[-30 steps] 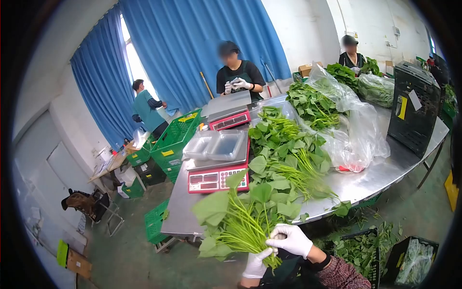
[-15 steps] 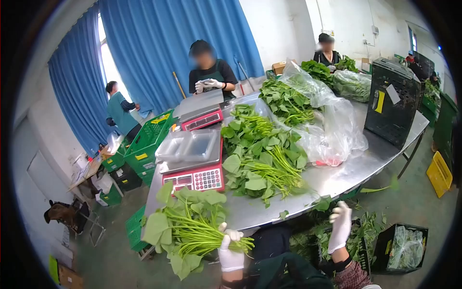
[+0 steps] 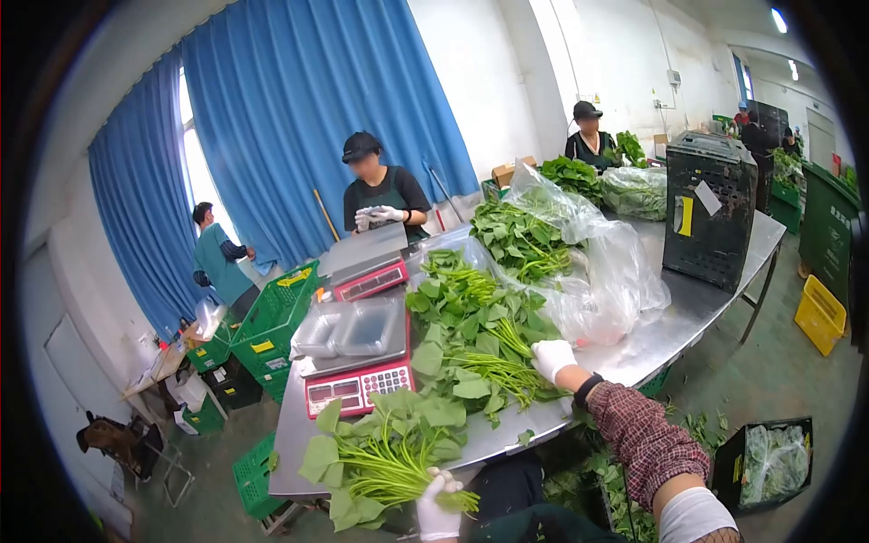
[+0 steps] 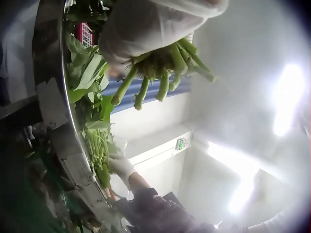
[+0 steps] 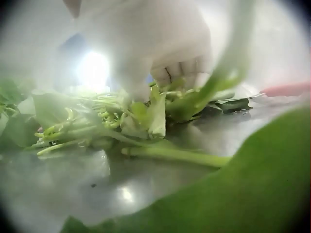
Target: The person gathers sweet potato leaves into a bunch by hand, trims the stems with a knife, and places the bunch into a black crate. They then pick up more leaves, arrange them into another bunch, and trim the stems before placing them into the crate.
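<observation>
My gloved left hand (image 3: 438, 511) grips a bunch of leafy stems (image 3: 385, 471) in front of the table's near edge, leaves to the left. Cut stem ends (image 4: 163, 90) stick out below that hand (image 4: 150, 29) in the left wrist view. My gloved right hand (image 3: 552, 360) is at the stem end of a pile of greens (image 3: 507, 366) on the metal table. In the right wrist view its bent fingers (image 5: 182, 70) reach down among stems and leaves (image 5: 158, 114), partly hidden by them; a blurred leaf (image 5: 252, 184) fills the foreground.
Clear trays (image 3: 348, 328) rest on a red scale (image 3: 358, 385) left of the pile. A plastic bag (image 3: 606, 281) and a black crate (image 3: 711, 213) stand right. One person (image 3: 385, 195) is behind the table, another (image 3: 590, 140) farther back. Crates of greens (image 3: 769, 462) are on the floor.
My right hand has left the held bunch, swung right past the table edge, and come to the pile. My left hand keeps the bunch, now lower left. The head view has shifted.
</observation>
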Available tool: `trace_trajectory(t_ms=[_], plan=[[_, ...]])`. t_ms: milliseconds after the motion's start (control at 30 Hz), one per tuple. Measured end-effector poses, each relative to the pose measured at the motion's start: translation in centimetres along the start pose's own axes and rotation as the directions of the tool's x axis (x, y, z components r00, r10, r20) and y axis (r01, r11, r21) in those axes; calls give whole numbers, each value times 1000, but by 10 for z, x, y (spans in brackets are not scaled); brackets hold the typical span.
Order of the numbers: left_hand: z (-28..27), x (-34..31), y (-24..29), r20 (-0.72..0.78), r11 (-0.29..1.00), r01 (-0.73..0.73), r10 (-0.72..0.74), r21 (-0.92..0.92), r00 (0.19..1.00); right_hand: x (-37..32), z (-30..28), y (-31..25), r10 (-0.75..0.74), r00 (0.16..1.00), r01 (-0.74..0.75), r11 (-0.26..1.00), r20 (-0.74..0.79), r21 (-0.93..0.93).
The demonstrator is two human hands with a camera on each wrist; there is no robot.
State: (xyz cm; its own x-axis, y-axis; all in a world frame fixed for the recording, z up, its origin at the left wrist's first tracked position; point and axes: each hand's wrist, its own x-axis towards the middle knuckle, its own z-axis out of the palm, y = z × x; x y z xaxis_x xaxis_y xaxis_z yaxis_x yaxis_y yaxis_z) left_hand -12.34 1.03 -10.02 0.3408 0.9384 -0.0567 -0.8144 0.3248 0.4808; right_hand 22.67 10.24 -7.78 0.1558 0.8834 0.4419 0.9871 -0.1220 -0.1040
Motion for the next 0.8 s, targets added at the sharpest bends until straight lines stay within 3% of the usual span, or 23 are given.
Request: trace_trajectory(t_ms=[67, 100, 200, 233, 267, 300, 333, 367, 400, 467, 533, 600, 700, 733, 767, 800], plan=[[-5, 3, 1, 0, 1000, -9, 9, 16, 1000, 2, -17, 4, 56, 997, -57, 998, -46, -15], [-5, 5, 0, -20, 1000, -8, 9, 21, 1000, 1, -38, 1, 37, 989, -46, 997, -145, -60], [-2, 8, -5, -27, 1000, 7, -6, 29, 1000, -1, -85, 6, 42, 892, 1, 996, -449, 94], [-1, 8, -7, -17, 1000, 7, -7, 30, 1000, -6, -90, 6, 44, 893, -5, 996, -449, 89], [0, 9, -9, -14, 1000, 11, -11, 27, 1000, -12, -93, 7, 184, 867, 3, 928, -463, 373], [1, 9, -11, -15, 999, 15, -14, 37, 1000, -18, -93, 8, 319, 841, 27, 781, -436, 624], [1, 9, -12, -19, 999, 18, -17, 50, 1000, -26, -82, 11, 319, 843, 24, 782, -434, 622], [1, 7, -14, -24, 998, 23, -22, 51, 999, -40, -62, 16, 223, 946, -86, 873, -235, 481], [4, 5, -15, -58, 994, 16, -10, 105, 998, -52, -47, 16, 157, 988, -149, 940, -2, 305], [8, 0, -16, -101, 986, 16, 1, 166, 995, -72, -39, 2, 210, 975, -219, 879, 68, 424], [13, -5, -18, -178, 964, 38, 10, 262, 984, -82, -46, -22, 290, 957, -251, 825, 1, 507], [13, -7, -23, -199, 939, 46, 24, 340, 980, -97, -60, -55, 384, 905, -58, 540, -184, 839], [35, -14, -31, -202, 917, 69, 13, 393, 979, -132, -93, -115, 335, 942, -127, 412, -20, 902], [37, -15, -32, -146, 891, 64, 3, 450, 989, -144, -88, -130, 304, 949, -59, 433, -84, 900], [41, -18, -34, -110, 896, 47, 2, 441, 994, -154, -79, -137, 191, 963, 40, 598, -190, 800], [48, -21, -34, -76, 901, 32, 1, 432, 997, -161, -78, -143, 187, 969, 24, 580, -161, 814]])
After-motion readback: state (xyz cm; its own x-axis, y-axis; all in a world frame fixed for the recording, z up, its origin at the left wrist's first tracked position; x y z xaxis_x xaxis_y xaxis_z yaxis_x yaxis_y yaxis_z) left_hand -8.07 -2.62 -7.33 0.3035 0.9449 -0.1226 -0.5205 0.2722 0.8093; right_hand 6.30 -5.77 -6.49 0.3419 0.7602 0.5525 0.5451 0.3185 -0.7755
